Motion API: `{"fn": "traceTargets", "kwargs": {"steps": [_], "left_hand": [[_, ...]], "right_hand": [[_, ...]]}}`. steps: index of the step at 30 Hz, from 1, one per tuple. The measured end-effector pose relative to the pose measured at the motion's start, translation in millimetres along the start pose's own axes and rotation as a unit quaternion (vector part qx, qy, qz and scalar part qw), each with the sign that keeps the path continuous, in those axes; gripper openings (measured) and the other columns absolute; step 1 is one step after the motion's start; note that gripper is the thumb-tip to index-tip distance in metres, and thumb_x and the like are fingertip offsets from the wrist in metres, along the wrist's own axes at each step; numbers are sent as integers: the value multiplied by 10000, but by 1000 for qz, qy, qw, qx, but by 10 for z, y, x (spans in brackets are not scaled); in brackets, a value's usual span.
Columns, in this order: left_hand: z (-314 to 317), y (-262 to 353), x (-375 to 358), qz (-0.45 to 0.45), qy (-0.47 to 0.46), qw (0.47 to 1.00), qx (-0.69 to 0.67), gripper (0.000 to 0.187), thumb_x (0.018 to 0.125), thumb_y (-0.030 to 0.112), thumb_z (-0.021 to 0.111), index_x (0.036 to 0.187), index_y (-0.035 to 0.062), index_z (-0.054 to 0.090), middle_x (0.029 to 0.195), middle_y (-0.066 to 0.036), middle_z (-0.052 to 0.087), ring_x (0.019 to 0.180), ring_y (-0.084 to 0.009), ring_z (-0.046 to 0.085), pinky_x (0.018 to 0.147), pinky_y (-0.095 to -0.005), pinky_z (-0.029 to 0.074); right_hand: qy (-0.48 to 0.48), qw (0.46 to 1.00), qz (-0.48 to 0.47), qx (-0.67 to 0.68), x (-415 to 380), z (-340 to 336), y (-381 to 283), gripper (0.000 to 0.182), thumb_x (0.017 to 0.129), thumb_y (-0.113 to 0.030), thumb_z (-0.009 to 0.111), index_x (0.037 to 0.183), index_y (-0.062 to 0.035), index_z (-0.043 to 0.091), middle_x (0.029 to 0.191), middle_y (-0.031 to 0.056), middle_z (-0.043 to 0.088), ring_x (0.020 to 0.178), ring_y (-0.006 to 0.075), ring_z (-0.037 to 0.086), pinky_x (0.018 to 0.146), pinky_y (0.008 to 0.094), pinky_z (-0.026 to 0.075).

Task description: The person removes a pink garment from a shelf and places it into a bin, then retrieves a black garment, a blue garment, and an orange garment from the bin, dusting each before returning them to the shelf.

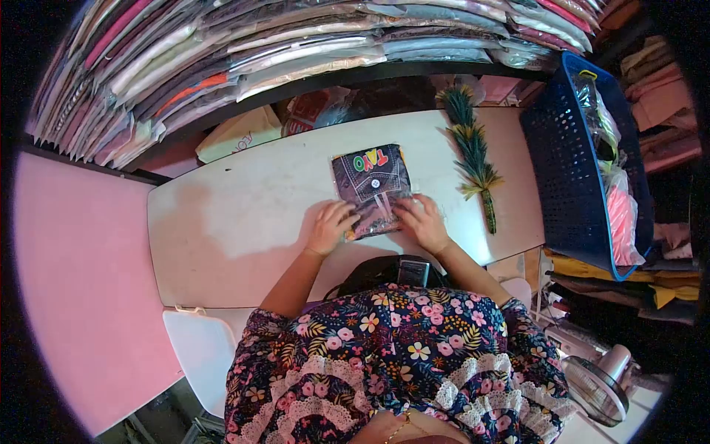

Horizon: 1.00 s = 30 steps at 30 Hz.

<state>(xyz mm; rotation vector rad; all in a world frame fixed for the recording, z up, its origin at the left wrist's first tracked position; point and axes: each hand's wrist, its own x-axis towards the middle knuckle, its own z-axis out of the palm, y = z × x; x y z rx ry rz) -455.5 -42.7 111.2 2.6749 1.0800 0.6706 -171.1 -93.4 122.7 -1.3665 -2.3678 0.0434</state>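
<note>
A folded dark garment in a clear plastic bag (373, 181) lies on the white table in front of me. It has a pocket design with a white button and colourful "TAYO" lettering, which appears upside down. My left hand (331, 228) is at its lower left edge, with bent fingers over the plastic. My right hand (423, 222) holds the lower right edge, fingers curled onto the bag. Both thumbs are hard to make out.
The white table (244, 200) carries a green tinsel-like decoration (472, 148) on the right. Beyond it stands a blue plastic basket (569, 170) with bagged items. Bagged garments (310, 55) fill the shelf at the back. A small fan (595, 388) is at lower right, a white chair (198, 348) at lower left.
</note>
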Motion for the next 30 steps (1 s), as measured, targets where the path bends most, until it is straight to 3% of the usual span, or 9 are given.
{"fn": "traceTargets", "kwargs": {"steps": [5, 11, 13, 14, 17, 18, 22, 26, 30], "left_hand": [[-59, -48, 51, 7, -133, 988, -74, 431, 747, 109, 629, 1172, 176, 598, 1228, -51, 549, 1158, -238, 507, 1026, -427, 349], [-49, -17, 125, -42, -112, 987, -109, 470, 720, 106, 679, 1179, 151, 592, 1191, -44, 584, 1090, -254, 538, 1038, -430, 328], [18, -15, 148, -76, -84, 984, -135, 414, 731, 91, 671, 1139, 138, 618, 1122, -57, 623, 1063, -265, 544, 1032, -423, 330], [-10, -13, 192, -118, -63, 980, -146, 358, 738, 72, 666, 1093, 111, 637, 1070, -75, 642, 1044, -270, 553, 1021, -411, 331], [80, -6, 233, -142, 16, 977, -156, 169, 765, 91, 657, 932, 64, 661, 927, -97, 666, 930, -274, 590, 972, -408, 367], [88, 26, 302, -140, 70, 975, -156, 92, 785, 128, 654, 817, 43, 668, 836, -102, 672, 835, -273, 618, 935, -417, 401], [-61, 289, 553, -262, 84, 924, -266, 154, 818, 113, 637, 704, 17, 600, 704, -102, 614, 651, -239, 570, 827, -352, 444], [23, 238, 690, -261, 211, 866, -371, 154, 859, 125, 617, 768, 3, 597, 700, -65, 592, 662, -164, 547, 733, -333, 455], [-164, 363, 864, -277, 230, 782, -509, 117, 900, 137, 586, 885, 22, 594, 762, -41, 583, 701, -106, 527, 872, -257, 411]], "right_hand": [[-62, 990, 20, 124, -89, 42, 16, 480, 723, -250, 694, 1167, -115, 573, 1217, 43, 544, 1127, 255, 485, 961, 431, 359], [-23, 969, 136, 207, -11, 156, 102, 352, 757, -234, 685, 1078, -108, 618, 1004, 51, 662, 971, 265, 581, 890, 419, 414], [-49, 901, 248, 352, 10, 25, 94, 359, 787, -193, 679, 1125, -104, 599, 965, 89, 663, 941, 267, 604, 855, 416, 461], [-1, 797, 278, 536, 12, -30, 127, 448, 760, -151, 722, 1176, -84, 571, 1004, 114, 648, 964, 250, 609, 864, 397, 483], [52, 757, 246, 603, 34, -261, 258, 571, 698, -119, 777, 1216, -67, 543, 1058, 132, 621, 1045, 221, 578, 945, 355, 443], [55, 812, 236, 530, 40, -222, 322, 576, 661, -131, 800, 1180, -49, 563, 1096, 135, 599, 1052, 237, 568, 939, 344, 431], [28, 850, 296, 435, 145, -111, 571, 478, 663, -159, 790, 1084, -34, 601, 1053, 139, 603, 987, 272, 570, 884, 356, 430], [152, 886, 213, 382, 641, -635, 578, 425, 716, -178, 765, 1077, -34, 594, 1019, 150, 612, 990, 260, 573, 873, 357, 434], [142, 900, 188, 367, 1019, -1505, 508, 400, 769, -206, 729, 1111, -55, 585, 1053, 149, 615, 1006, 250, 577, 878, 353, 434]]}}
